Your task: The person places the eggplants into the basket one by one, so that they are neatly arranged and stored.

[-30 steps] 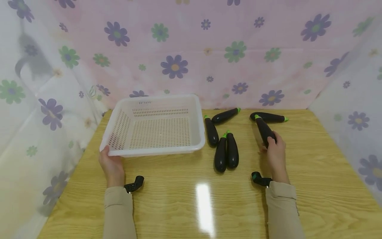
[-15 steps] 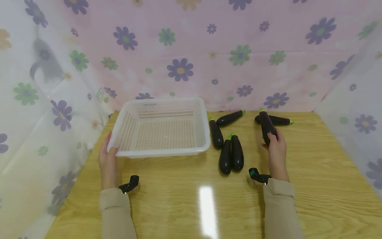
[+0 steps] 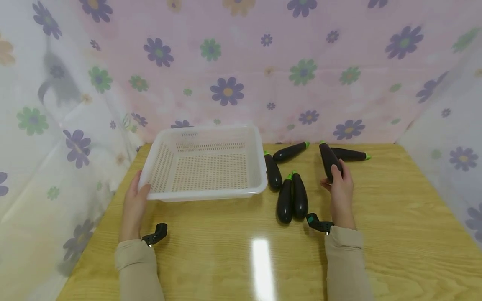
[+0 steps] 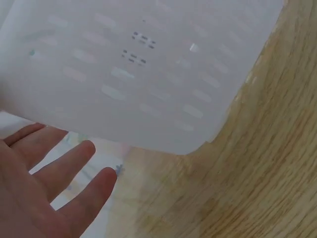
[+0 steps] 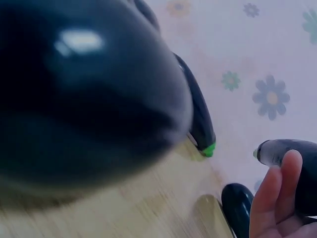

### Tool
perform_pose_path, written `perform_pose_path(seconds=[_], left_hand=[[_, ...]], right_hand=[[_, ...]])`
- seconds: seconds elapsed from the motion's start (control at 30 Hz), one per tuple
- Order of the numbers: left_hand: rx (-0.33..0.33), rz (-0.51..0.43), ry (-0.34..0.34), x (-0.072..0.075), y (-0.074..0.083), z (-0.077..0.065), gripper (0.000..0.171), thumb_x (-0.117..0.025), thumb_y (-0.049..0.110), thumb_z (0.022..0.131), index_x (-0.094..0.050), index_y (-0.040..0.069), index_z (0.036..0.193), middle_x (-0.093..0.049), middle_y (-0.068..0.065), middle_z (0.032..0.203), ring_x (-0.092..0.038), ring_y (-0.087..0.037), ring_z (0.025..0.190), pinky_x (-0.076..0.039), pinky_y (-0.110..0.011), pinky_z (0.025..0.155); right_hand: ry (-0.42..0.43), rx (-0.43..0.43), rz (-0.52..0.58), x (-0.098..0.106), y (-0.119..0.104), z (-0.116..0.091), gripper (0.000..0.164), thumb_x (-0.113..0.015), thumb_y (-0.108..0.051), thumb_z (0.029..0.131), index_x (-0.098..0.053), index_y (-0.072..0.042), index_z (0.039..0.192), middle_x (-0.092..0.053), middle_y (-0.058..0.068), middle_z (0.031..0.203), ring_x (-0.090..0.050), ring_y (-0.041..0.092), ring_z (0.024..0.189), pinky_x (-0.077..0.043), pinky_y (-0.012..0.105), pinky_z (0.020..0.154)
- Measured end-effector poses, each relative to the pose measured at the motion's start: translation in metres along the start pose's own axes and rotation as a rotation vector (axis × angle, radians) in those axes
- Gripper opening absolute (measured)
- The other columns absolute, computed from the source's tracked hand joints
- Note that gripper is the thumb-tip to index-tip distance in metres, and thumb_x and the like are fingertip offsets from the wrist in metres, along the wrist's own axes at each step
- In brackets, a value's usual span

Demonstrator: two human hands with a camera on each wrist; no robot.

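Note:
My left hand [image 3: 133,205] grips the left front corner of a white plastic basket [image 3: 203,195], thumb over the rim. In the left wrist view its fingers [image 4: 101,191] extend beneath the basket wall [image 4: 163,94]. The basket's perforated floor shows no contents. My right hand [image 3: 342,194] holds a dark eggplant [image 3: 329,162] around its thick end, green stem tip pointing away. The right wrist view shows fingers [image 5: 266,198] against this eggplant [image 5: 307,181]. Behind it lies another eggplant [image 3: 350,154], partly overlapped.
Right of the basket, one eggplant [image 3: 274,174] lies close to its side and another [image 3: 290,152] lies near the back cloth [image 3: 263,67]. Two more, a left one [image 3: 285,205] and a right one [image 3: 300,198], lie side by side in front on the wooden table [image 3: 211,251].
My right hand has raised the eggplant slightly, then shifted left with it. My left hand has slid from the front corner further around the basket's left side. The head view has shifted a little.

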State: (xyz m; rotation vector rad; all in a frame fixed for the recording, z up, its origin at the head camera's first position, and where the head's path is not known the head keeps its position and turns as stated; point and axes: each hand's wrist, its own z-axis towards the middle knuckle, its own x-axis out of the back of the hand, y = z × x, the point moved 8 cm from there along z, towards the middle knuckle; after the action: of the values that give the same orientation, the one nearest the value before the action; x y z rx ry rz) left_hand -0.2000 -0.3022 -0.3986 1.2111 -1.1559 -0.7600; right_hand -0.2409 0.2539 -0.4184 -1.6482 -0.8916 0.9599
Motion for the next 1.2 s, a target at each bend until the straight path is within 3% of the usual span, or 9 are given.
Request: perform_pose_path(seconds=[0.13,0.3,0.63,0.9,1.2], left_hand=[[-0.016,-0.02,-0.005,0.001,-0.003,0.0,0.052,-0.036,0.019,0.094,-0.018,0.035,0.141,-0.014,0.005,0.147,-0.017,-0.017,0.13,-0.01,-0.041,0.104],[-0.051,-0.014,0.03,0.002,-0.002,0.001,0.05,-0.035,0.018,0.094,-0.024,0.042,0.137,-0.016,0.013,0.145,-0.018,-0.014,0.131,-0.01,-0.038,0.105],[-0.077,0.1,0.105,0.006,-0.004,0.002,0.045,-0.034,0.022,0.094,-0.03,0.047,0.132,-0.024,0.02,0.141,-0.024,-0.008,0.127,-0.017,-0.035,0.104],[-0.074,0.022,0.076,0.003,-0.002,0.004,0.051,-0.033,0.013,0.091,-0.032,0.04,0.135,-0.027,0.015,0.141,-0.03,-0.013,0.124,-0.021,-0.039,0.101],[-0.067,-0.011,0.073,0.003,-0.004,0.005,0.055,-0.032,0.007,0.089,-0.033,0.038,0.135,-0.026,0.014,0.141,-0.03,-0.011,0.123,-0.022,-0.035,0.1]], right_hand=[[-0.007,0.008,-0.019,-0.006,0.003,-0.001,0.053,-0.044,-0.034,0.092,-0.026,-0.024,0.141,-0.026,0.009,0.133,-0.053,0.013,0.063,-0.047,0.022,0.063],[-0.041,0.067,-0.021,-0.011,-0.002,-0.002,0.047,-0.044,-0.03,0.093,-0.03,-0.029,0.138,-0.023,0.008,0.139,-0.055,0.016,0.073,-0.047,0.021,0.061],[-0.067,0.065,-0.043,-0.019,0.001,-0.002,0.046,-0.045,-0.027,0.093,-0.034,-0.023,0.137,-0.03,0.012,0.134,-0.058,0.017,0.079,-0.047,0.023,0.063],[-0.032,0.112,-0.017,-0.017,-0.002,-0.002,0.051,-0.054,-0.03,0.088,-0.038,-0.021,0.136,-0.042,0.009,0.125,-0.057,0.013,0.067,-0.047,0.02,0.06],[-0.076,0.173,-0.091,-0.04,-0.007,-0.013,0.049,-0.055,-0.031,0.087,-0.043,-0.024,0.133,-0.044,0.008,0.125,-0.057,0.018,0.072,-0.047,0.022,0.065]])
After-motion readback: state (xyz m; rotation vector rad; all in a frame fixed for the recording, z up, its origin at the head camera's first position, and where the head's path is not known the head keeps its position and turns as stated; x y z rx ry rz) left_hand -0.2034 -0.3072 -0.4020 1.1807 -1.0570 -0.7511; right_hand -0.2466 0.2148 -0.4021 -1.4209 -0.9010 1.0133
